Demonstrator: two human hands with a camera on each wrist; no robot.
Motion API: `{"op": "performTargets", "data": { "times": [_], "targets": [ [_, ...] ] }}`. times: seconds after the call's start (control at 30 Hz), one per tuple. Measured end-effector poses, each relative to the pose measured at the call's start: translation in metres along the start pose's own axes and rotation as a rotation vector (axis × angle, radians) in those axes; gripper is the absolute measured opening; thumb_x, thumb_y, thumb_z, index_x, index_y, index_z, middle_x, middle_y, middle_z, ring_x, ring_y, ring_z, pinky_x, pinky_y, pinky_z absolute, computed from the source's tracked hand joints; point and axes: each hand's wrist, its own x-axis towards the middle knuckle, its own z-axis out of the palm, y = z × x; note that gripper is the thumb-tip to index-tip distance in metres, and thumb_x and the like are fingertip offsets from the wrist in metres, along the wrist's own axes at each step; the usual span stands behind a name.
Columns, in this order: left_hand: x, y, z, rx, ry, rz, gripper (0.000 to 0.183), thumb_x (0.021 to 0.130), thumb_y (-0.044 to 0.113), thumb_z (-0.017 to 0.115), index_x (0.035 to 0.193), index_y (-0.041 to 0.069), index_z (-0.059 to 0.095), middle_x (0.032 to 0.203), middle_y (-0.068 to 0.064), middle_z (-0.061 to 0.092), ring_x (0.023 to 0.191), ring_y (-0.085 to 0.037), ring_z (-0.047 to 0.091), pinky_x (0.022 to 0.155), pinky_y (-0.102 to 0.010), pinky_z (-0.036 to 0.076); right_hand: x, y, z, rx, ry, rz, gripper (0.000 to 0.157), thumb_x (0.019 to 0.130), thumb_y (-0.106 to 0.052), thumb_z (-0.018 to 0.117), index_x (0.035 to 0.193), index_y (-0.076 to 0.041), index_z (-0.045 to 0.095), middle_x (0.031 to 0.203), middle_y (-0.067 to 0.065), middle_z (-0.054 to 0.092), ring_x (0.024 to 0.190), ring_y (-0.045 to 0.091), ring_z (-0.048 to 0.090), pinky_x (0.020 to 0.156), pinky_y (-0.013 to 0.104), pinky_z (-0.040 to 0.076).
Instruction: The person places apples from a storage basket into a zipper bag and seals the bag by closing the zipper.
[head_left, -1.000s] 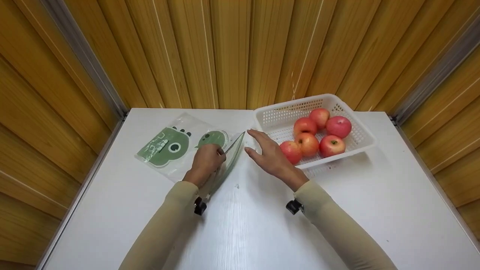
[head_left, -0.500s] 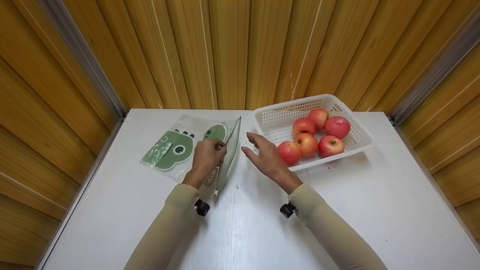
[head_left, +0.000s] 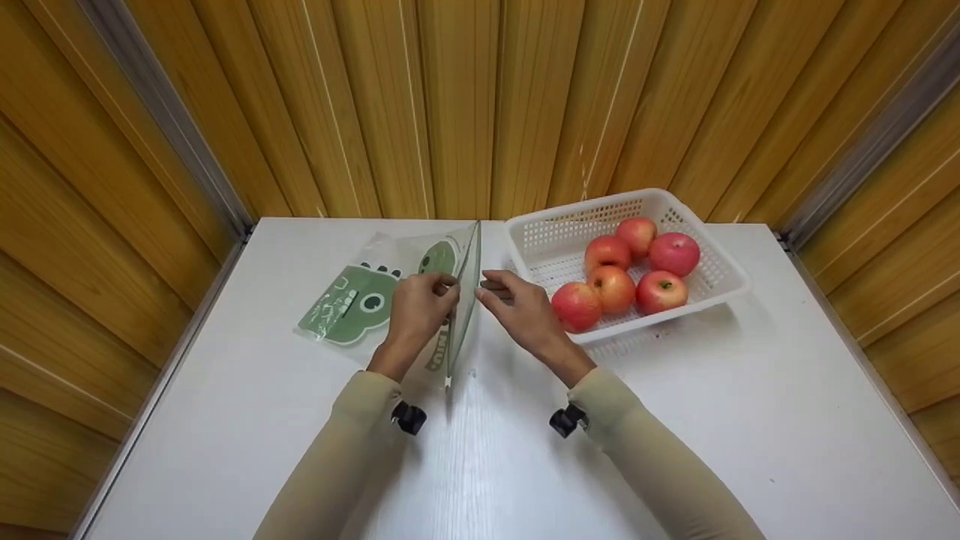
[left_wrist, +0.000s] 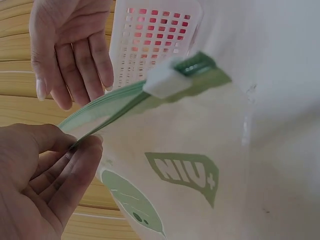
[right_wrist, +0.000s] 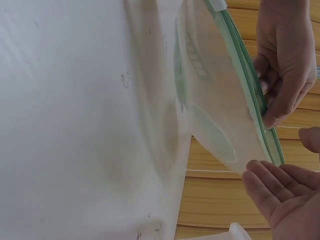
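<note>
A clear plastic zip bag (head_left: pixel 352 307) printed with green cartoon shapes lies partly on the table, its mouth end raised. Along that mouth runs a green zip strip (right_wrist: pixel 248 75) with a white slider (left_wrist: pixel 167 82) near one end. My left hand (head_left: pixel 421 311) pinches one side of the mouth between thumb and fingers, and the two zip edges stand slightly apart there. Just across the opening is my right hand (head_left: pixel 529 315), its fingers (right_wrist: pixel 270 187) loosely extended right at the bag's other edge, thumb apart from them.
A white perforated basket (head_left: pixel 570 234) holding several red apples (head_left: pixel 675 253) stands at the back right, close beside my right hand. Behind the white table (head_left: pixel 675 420) rises a wood-patterned wall (head_left: pixel 457 112).
My left hand has lifted the bag's mouth more upright and drawn the bag slightly right. My right hand has moved left, up to the bag's edge.
</note>
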Motion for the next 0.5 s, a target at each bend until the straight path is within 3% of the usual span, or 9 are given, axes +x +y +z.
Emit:
{"op": "performTargets", "data": {
  "times": [0.33, 0.5],
  "targets": [
    [-0.0031, 0.0051, 0.0000, -0.064, -0.023, 0.055, 0.015, 0.099, 0.005, 0.073, 0.110, -0.003, 0.080, 0.087, -0.011, 0.075, 0.069, -0.017, 0.070, 0.060, -0.025, 0.061, 0.0018, 0.0009, 0.0058, 0.030, 0.017, -0.032, 0.036, 0.106, -0.023, 0.069, 0.135, -0.002, 0.069, 0.119, 0.010, 0.076, 0.111, 0.022, 0.073, 0.098, 0.039, 0.058],
    [-0.0039, 0.0068, 0.0003, -0.106, -0.048, 0.084, 0.016, 0.099, 0.004, 0.072, 0.111, -0.002, 0.080, 0.091, -0.011, 0.076, 0.073, -0.019, 0.071, 0.061, -0.026, 0.061, 0.0036, 0.0014, 0.0081, 0.099, 0.029, -0.019, 0.033, 0.107, -0.020, 0.068, 0.134, -0.001, 0.070, 0.117, 0.009, 0.076, 0.112, 0.022, 0.073, 0.099, 0.037, 0.058]
  ]
}}
